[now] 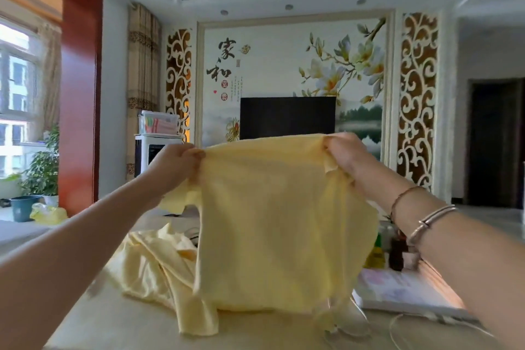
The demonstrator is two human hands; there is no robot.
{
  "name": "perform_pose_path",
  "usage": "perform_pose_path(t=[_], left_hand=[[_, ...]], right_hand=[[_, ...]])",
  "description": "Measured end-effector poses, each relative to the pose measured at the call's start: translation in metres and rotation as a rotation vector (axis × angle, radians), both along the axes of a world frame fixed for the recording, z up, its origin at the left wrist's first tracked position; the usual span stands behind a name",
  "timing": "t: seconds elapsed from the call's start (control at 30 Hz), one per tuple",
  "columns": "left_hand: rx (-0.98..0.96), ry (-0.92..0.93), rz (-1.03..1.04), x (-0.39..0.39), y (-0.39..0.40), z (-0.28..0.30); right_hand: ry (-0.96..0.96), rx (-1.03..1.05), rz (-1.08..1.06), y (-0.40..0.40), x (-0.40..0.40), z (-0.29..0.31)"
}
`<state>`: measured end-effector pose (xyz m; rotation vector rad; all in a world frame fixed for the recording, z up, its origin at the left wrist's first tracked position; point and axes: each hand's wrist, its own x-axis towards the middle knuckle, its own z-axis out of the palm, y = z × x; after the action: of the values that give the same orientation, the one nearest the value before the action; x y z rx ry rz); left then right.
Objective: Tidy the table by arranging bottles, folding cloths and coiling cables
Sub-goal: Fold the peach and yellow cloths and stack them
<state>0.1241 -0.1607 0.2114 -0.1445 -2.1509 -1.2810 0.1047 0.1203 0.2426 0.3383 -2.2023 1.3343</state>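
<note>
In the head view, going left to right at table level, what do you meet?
Crumpled pale yellow cloth on the table → held-up yellow cloth, gripped by the left hand and right hand → bottles → white book.

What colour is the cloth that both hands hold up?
Pale yellow. The cloth shows best in the head view, the only one.

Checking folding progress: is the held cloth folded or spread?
Spread: both hands, left and right, pinch the cloth by its top corners, hanging open.
</note>
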Motion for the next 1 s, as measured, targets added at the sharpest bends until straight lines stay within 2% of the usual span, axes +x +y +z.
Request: perform_pose_path(t=[0.13,0.2,0.3,0.5,0.63,0.77,0.9,0.93,1.0], left_hand=[[-0.059,0.097,-0.015,0.029,0.014,0.043],[-0.121,0.086,-0.002,0.032,0.011,0.055],[-0.305,-0.031,0.032,0.022,-0.001,0.054],[-0.678,-0.370,0.125,-0.043,-0.036,-0.030],[-0.728,-0.498,0.190,-0.092,-0.055,-0.097],[-0.715,-0.551,0.257,-0.149,-0.064,-0.149],[-0.635,-0.524,0.378,-0.189,-0.058,-0.164],[-0.554,-0.522,0.384,-0.199,-0.055,-0.163],[-0.296,-0.518,0.359,-0.223,-0.052,-0.157]], right_hand=[[-0.045,-0.097,0.006,0.010,0.019,0.029],[-0.072,-0.024,-0.052,0.013,0.020,0.039],[-0.162,0.203,-0.189,0.017,0.008,0.037],[-0.347,0.703,-0.289,0.020,-0.060,-0.054],[-0.412,0.886,-0.265,0.019,-0.114,-0.123],[-0.496,0.969,-0.208,0.011,-0.177,-0.175],[-0.531,0.894,-0.302,0.003,-0.218,-0.192],[-0.572,0.795,-0.304,0.000,-0.225,-0.190],[-0.649,0.444,-0.223,-0.005,-0.245,-0.184]])
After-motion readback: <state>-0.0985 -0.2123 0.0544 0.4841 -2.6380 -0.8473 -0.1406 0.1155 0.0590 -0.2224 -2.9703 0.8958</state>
